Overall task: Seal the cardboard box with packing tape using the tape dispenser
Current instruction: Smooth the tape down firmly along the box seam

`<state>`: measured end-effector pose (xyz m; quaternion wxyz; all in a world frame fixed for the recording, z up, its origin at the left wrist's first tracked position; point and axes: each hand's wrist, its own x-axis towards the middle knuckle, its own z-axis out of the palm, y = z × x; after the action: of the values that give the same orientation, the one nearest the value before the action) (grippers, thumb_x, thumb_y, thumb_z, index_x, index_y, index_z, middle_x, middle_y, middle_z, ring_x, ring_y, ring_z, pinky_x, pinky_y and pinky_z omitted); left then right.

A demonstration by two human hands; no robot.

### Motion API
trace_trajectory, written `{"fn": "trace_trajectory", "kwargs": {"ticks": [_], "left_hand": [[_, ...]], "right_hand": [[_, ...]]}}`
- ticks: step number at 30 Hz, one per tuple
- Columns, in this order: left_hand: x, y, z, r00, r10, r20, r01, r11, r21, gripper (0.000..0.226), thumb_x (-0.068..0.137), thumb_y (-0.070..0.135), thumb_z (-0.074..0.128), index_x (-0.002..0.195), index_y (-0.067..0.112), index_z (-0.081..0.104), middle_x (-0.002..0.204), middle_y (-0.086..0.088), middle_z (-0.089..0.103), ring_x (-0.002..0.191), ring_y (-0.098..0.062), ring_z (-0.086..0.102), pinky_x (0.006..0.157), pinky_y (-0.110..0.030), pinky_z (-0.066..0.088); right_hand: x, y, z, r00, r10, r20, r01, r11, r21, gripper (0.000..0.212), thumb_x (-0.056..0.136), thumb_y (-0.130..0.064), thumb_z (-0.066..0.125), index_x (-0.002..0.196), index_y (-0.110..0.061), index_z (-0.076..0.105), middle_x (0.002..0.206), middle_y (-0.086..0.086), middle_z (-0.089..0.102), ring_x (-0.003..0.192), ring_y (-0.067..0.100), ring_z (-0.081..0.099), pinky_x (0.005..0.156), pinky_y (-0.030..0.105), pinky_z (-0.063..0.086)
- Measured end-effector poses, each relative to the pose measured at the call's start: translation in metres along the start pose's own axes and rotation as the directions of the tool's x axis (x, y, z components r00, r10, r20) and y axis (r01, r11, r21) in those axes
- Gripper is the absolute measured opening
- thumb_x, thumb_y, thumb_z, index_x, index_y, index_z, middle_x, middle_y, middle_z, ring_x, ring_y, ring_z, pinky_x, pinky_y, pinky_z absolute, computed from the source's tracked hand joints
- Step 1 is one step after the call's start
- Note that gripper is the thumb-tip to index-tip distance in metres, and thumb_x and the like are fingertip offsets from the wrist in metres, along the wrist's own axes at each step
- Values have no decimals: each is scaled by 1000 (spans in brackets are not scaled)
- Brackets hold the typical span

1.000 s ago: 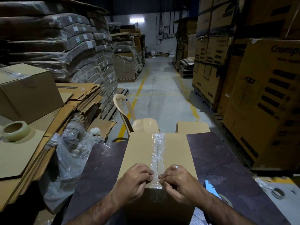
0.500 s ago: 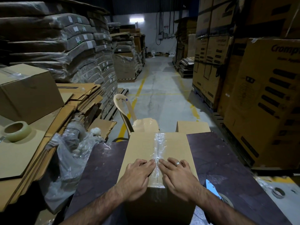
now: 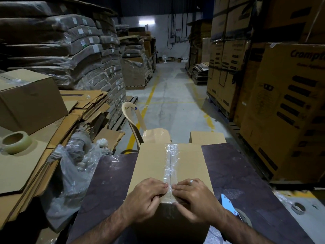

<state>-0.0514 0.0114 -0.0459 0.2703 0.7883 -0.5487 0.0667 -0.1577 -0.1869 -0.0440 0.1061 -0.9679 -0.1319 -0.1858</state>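
On dark table (image 3: 237, 173), centre foreground: cardboard box (image 3: 151, 166) closed, long axis running away from wearer. Strip of clear packing tape (image 3: 171, 162) along top seam, same axis, wrinkled, reaching near edge. Left hand (image 3: 147, 198) and right hand (image 3: 195, 198) palm-down on near top edge, either side of tape, fingers curled, fingertips (image 3: 165, 186) pressing strip; nothing clasped. Tape dispenser (image 3: 230, 206) on table right of box, partly hidden by right forearm. Spare tape roll (image 3: 16, 142) on flat cardboard, far left.
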Motion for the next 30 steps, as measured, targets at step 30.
{"fn": "trace_trajectory", "kwargs": {"ticks": [30], "left_hand": [[-38, 3, 49, 972, -17, -236, 102, 931, 351, 56, 75, 43, 65, 126, 24, 53, 130, 7, 63, 125, -7, 49, 96, -37, 37]], "right_hand": [[-36, -12, 50, 965, 110, -239, -150, 976, -157, 64, 59, -36, 75, 118, -22, 58, 127, -6, 63, 107, 16, 63, 87, 32, 35]]}}
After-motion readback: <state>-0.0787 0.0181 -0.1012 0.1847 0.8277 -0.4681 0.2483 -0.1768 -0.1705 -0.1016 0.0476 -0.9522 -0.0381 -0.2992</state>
